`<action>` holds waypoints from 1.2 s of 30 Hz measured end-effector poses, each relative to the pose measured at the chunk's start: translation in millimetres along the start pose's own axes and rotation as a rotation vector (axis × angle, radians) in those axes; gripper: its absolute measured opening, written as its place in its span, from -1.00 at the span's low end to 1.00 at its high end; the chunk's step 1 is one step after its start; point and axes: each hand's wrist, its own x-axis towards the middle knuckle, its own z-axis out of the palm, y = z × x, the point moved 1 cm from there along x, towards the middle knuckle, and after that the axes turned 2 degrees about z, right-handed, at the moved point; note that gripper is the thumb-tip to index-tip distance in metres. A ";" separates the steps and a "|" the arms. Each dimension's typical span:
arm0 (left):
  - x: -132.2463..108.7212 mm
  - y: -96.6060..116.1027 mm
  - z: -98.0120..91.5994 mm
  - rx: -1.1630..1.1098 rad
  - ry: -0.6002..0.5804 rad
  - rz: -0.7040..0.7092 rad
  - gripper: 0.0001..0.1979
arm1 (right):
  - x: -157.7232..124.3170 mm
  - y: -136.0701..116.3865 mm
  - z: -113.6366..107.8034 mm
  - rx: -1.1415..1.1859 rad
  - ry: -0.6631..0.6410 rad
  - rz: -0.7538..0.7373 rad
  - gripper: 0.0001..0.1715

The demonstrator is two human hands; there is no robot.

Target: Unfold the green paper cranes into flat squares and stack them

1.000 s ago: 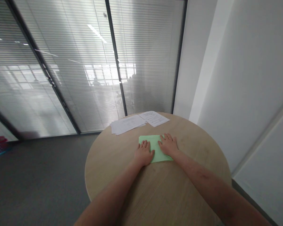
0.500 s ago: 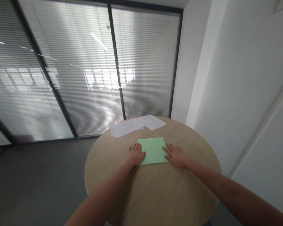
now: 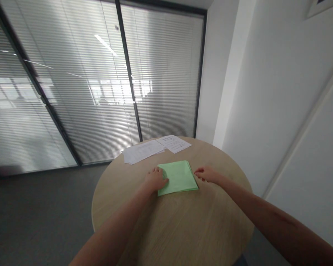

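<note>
A folded light green paper (image 3: 179, 177) lies flat on the round wooden table, its layers slightly apart along the right edge. My left hand (image 3: 155, 179) rests over its left edge, with the thumb on the sheet and the other fingers spread beside and over the edge. Just right of the paper is my right hand (image 3: 207, 174), its fingers curled in close to the right edge. Nothing shows between those fingers, and a small gap seems to part them from the paper.
Printed white sheets (image 3: 144, 150) lie at the far side of the table (image 3: 183, 225), with another printed sheet (image 3: 175, 144) beside them. Behind the table stands a glass partition with blinds (image 3: 166, 74). A white wall (image 3: 280, 92) rises on the right.
My right hand has come off the paper to the right, and its fingers have curled. My left hand stays on the left edge. The paper's right-hand layers now show apart. The view has shifted slightly right.
</note>
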 end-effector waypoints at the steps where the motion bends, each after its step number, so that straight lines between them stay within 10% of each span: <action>1: 2.2 2.0 0.2 -0.005 0.035 0.016 -0.36 | -1.2 -2.4 2.4 0.011 -0.020 0.019 -0.64; 14: 2.7 45.8 11.6 -0.068 0.008 0.317 -0.35 | 5.4 -2.7 25.6 0.189 0.092 -0.010 -0.32; 21: -0.2 42.2 22.0 -0.169 0.067 0.267 -0.38 | -15.2 -14.3 21.9 0.453 -0.133 0.140 0.15; 36: -2.6 44.4 16.5 -0.162 0.028 0.265 -0.38 | -30.5 1.5 27.3 0.299 0.057 0.035 -0.08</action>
